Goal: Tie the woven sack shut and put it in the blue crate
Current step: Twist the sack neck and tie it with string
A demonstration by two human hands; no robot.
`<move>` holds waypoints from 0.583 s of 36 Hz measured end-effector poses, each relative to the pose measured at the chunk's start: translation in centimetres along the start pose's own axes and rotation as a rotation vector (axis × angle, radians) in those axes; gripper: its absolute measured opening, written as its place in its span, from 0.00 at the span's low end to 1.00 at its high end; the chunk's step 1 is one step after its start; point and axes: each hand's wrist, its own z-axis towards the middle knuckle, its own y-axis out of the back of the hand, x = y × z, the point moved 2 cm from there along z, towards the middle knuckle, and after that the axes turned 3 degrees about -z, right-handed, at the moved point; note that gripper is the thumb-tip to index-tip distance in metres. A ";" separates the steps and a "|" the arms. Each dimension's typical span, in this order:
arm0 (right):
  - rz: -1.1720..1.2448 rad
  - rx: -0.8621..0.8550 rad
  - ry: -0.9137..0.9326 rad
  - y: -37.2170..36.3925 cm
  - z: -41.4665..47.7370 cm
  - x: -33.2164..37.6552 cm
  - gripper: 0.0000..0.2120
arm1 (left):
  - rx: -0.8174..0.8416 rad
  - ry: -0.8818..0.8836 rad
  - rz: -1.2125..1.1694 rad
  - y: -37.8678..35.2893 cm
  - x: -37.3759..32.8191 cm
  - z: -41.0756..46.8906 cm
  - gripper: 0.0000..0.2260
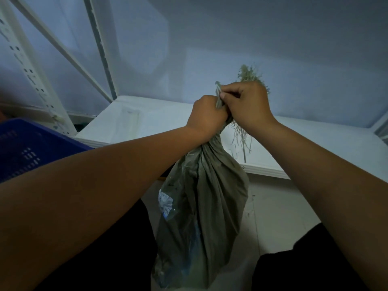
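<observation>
While gripped at its twisted neck, grey-green woven sack (201, 206) hanging below both fists, off the floor, in front of white shelf board (134, 120). Blue crate (27, 148) well left of the fingers, apart from sack. Left hand (206, 117) clamped around neck; right hand (247, 106) touching it, fingers (230, 94) pinched on frayed top strands (249, 74).

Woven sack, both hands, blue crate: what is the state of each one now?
Woven sack: neck gathered and twisted, frayed top sticking out, hanging.
Left hand: closed on the sack's neck.
Right hand: closed on the sack's top.
Blue crate: at left, sack not in it.
</observation>
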 end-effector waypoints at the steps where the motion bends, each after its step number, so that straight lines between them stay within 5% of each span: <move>1: 0.009 -0.002 -0.011 0.1 0.0 0.0 0.09 | 0.002 -0.010 0.003 0.1 0.0 0.0 0.18; 6: 0.055 0.004 -0.031 0.2 0.0 0.1 0.08 | -0.022 -0.029 -0.023 0.3 0.3 0.1 0.11; 12: -0.041 0.032 0.076 -0.1 -0.4 0.5 0.08 | -0.091 -0.079 -0.172 0.7 1.7 0.5 0.16; 21: -0.037 -0.090 0.138 0.0 -0.7 1.2 0.10 | -0.136 -0.144 -0.086 0.8 2.2 0.7 0.14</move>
